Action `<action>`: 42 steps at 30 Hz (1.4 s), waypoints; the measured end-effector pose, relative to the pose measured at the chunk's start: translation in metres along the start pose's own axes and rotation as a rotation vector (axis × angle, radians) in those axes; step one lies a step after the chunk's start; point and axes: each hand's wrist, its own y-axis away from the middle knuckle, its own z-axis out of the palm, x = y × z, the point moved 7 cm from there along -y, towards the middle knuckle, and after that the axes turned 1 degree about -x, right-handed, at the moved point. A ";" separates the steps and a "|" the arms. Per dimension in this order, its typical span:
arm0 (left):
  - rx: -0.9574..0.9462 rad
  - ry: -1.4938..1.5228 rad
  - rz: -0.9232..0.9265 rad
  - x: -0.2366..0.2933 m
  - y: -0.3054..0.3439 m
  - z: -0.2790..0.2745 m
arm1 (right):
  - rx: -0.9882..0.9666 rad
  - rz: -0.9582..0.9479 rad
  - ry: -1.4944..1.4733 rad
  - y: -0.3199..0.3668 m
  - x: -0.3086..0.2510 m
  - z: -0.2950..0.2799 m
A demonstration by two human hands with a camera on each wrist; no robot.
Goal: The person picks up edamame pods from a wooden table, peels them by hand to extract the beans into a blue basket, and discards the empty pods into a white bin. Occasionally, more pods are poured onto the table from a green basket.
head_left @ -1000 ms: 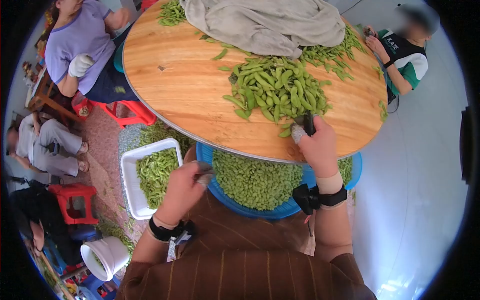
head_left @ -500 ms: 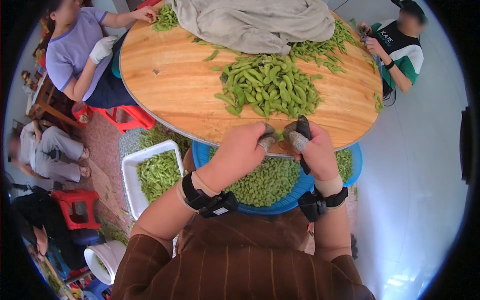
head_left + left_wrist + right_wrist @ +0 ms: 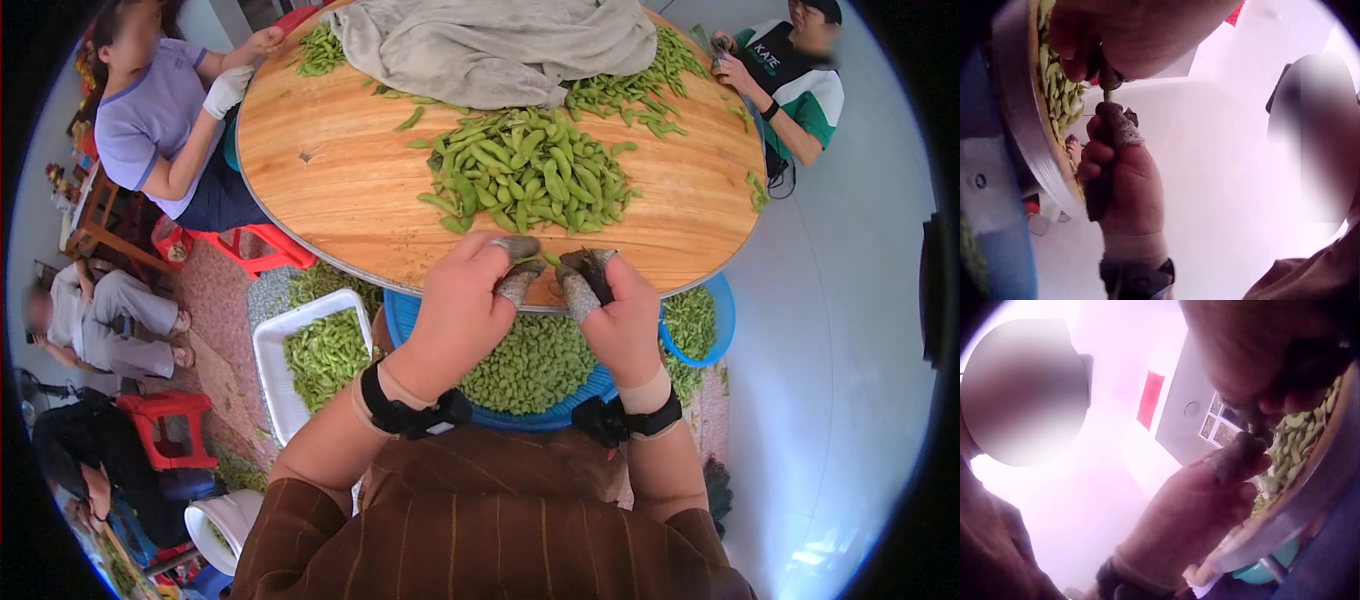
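Above the table's near edge, my left hand (image 3: 462, 305) pinches one end of a green pod (image 3: 551, 259) between thumb and finger with grey coverings. My right hand (image 3: 625, 325) meets the pod's other end, fingers curled round a black tool (image 3: 597, 274). In the left wrist view, the pod (image 3: 1108, 95) bridges the fingertips of both hands. The right wrist view shows my left hand (image 3: 1191, 497) close to my right hand (image 3: 1260, 347); the pod is hard to make out there. Just beyond lies a heap of pods (image 3: 530, 172). Below, a blue basin (image 3: 400, 318) holds shelled beans (image 3: 530, 365).
A grey cloth (image 3: 490, 50) covers the far side of the round wooden table (image 3: 330, 215). On the left stand a white tray (image 3: 268, 370) of pods, red stools (image 3: 168, 430) and a white bucket (image 3: 205, 525). People sit left and right; a smaller blue basin (image 3: 728, 320) is at right.
My left hand has risen from beside the tray to the table edge and met my right hand, now pinching a pod. My right hand has shifted slightly left and lower.
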 end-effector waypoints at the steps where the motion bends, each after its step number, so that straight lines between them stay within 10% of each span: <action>1: -0.009 0.048 -0.091 -0.003 0.003 0.001 | 0.032 0.060 -0.071 0.005 -0.001 -0.001; 4: -0.251 0.701 -0.522 -0.012 0.033 0.036 | 0.064 0.059 -0.056 0.025 -0.002 0.005; 9: -0.264 0.827 -0.590 -0.013 0.051 0.044 | -0.089 -0.012 0.002 0.046 -0.005 0.015; 25: -0.237 0.253 -0.087 0.006 0.049 0.029 | -0.323 0.226 -0.282 0.061 0.002 0.015; 30: -0.188 0.216 0.051 0.010 0.053 0.025 | -0.542 0.704 -0.847 0.081 0.028 0.031; 32: -0.495 1.503 -0.951 -0.013 0.084 0.063 | -0.495 0.763 -1.087 0.087 0.020 0.036; 34: -0.536 1.698 -0.971 -0.012 0.091 0.070 | -0.447 0.818 -1.328 0.094 0.018 0.045; 36: -0.580 1.892 -0.987 -0.010 0.096 0.075 | -0.280 0.184 -0.532 0.081 0.017 0.030; 42: -0.620 1.812 -0.991 -0.018 0.102 0.079 | -0.340 0.281 -0.462 0.072 0.029 0.027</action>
